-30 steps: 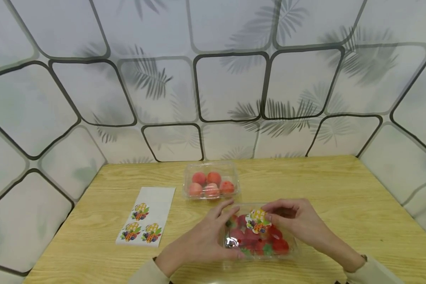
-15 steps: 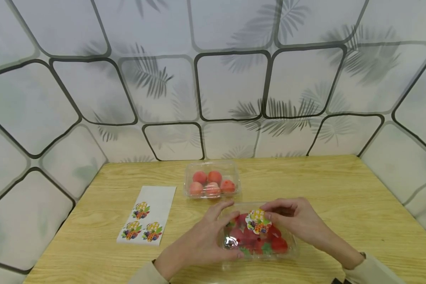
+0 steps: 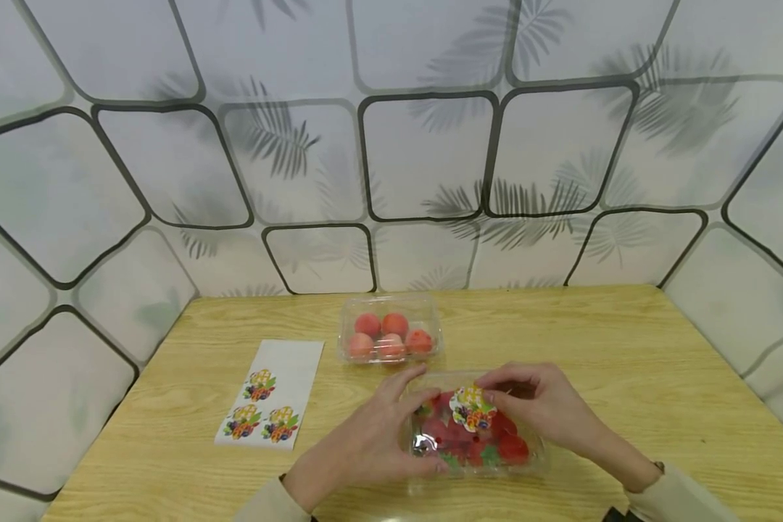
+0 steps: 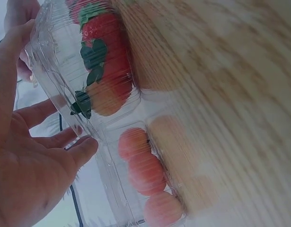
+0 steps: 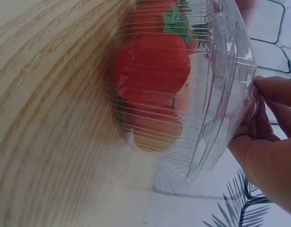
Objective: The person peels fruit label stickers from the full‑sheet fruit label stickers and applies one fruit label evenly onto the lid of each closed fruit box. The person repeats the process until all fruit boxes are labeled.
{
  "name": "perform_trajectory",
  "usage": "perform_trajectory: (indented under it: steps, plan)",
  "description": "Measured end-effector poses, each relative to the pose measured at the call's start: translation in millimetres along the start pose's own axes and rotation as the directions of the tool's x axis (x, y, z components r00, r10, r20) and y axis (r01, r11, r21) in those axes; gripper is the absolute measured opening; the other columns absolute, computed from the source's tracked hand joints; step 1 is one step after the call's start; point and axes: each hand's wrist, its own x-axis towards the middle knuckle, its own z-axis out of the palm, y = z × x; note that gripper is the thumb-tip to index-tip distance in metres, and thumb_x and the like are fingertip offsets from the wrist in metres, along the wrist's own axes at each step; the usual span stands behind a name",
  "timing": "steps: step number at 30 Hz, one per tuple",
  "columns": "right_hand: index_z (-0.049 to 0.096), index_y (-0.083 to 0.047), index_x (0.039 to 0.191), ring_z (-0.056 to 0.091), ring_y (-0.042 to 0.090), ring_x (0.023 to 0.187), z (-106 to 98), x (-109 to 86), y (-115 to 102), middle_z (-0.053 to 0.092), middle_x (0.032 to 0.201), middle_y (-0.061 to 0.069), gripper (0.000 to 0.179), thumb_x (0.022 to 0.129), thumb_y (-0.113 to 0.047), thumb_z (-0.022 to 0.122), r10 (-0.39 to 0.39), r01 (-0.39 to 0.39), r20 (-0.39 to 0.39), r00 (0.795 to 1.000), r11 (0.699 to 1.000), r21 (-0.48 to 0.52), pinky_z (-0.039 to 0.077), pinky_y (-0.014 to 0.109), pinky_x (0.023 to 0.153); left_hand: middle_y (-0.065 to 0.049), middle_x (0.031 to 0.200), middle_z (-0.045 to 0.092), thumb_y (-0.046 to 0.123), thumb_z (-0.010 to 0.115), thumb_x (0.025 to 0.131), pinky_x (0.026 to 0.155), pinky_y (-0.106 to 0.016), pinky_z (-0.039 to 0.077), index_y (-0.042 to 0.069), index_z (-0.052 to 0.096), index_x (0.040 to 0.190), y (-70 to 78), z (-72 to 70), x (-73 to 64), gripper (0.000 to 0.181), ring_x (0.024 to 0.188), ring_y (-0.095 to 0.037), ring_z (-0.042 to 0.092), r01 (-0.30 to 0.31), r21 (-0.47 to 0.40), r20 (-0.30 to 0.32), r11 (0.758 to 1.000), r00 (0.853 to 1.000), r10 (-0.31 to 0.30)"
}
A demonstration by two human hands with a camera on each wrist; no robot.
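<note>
Sticker pinched by right hand over strawberry box. Box's left side touched by left hand, spread wide. Second fruit box seen behind it.

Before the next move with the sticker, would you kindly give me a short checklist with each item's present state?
1. Right hand grips the sticker by its edge: ok.
2. Left hand is in contact with the strawberry box: ok, at its left end.
3. Sticker is positioned over the box top: ok.
4. Sticker is pressed flat all round: cannot tell; fingers cover one edge.
5. Spare stickers are available: ok, three on the white sheet.
6. Rear fruit box has a sticker: not ok, none visible.
</note>
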Motion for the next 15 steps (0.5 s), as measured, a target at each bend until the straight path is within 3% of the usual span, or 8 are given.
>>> perform_trajectory:
  steps: [6, 15]
  plan:
    - [0.079, -0.011, 0.106, 0.068, 0.007, 0.073, 5.4, 1.0, 2.1, 0.076, 0.095, 0.004, 0.013, 0.095, -0.009, 0.071, -0.098, 0.095, -0.038, 0.995, 0.993, -0.065, 0.056, 0.026, 0.059, 0.001, 0.169, 0.024, 0.066, 0.075, 0.082, 0.111, -0.052, 0.048, 0.024, 0.047, 0.153, -0.9, 0.5, -0.1, 0.087, 0.152, -0.027, 0.034, -0.006, -0.010, -0.008, 1.000, 1.000, 0.006]
    - [0.079, -0.014, 0.103, 0.067, 0.006, 0.071, 11.5, 1.4, 2.5, 0.077, 0.093, 0.002, 0.013, 0.094, -0.007, 0.072, -0.142, 0.130, -0.082, 0.986, 0.983, -0.132, 0.056, 0.025, 0.060, -0.001, 0.168, 0.025, 0.066, 0.074, 0.083, 0.111, -0.052, 0.048, 0.023, 0.047, 0.153, -1.4, 1.5, -0.5, 0.087, 0.152, -0.027, 0.034, -0.022, -0.011, -0.012, 1.000, 1.000, 0.022]
